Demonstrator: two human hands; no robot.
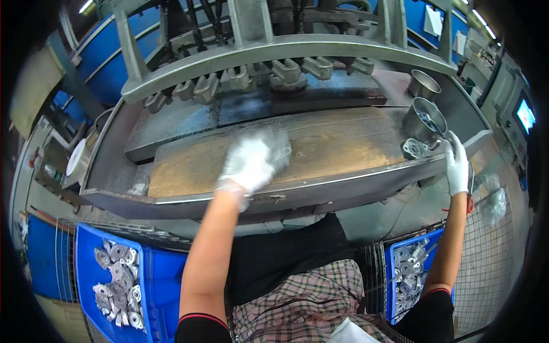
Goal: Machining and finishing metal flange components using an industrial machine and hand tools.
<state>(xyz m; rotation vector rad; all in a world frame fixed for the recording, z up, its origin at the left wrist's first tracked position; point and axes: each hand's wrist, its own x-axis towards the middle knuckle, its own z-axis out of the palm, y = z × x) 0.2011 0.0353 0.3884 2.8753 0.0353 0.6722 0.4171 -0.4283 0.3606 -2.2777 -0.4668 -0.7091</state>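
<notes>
My left hand [249,162], in a white glove and smeared by motion, is over the wooden board [337,140] in the middle of the metal trough. A blurred grey metal casting [280,150] shows at its fingers, and the hand seems closed on it. At the trough's right end, my gloved right hand [456,164] has its fingers at the outer end of a thin handle [439,129]. That handle leans out of a metal pot [416,124]; its other end is hidden inside. Just left of my right hand, another grey flanged casting [414,149] rests on the board below the pot.
A second metal pot [424,84] stands behind the first. Overhead, a press frame [286,48] carries a row of metal clamps [286,71]. Blue bins [143,286] [391,268] with several castings flank me below. The trough's front wall [320,197] runs before me.
</notes>
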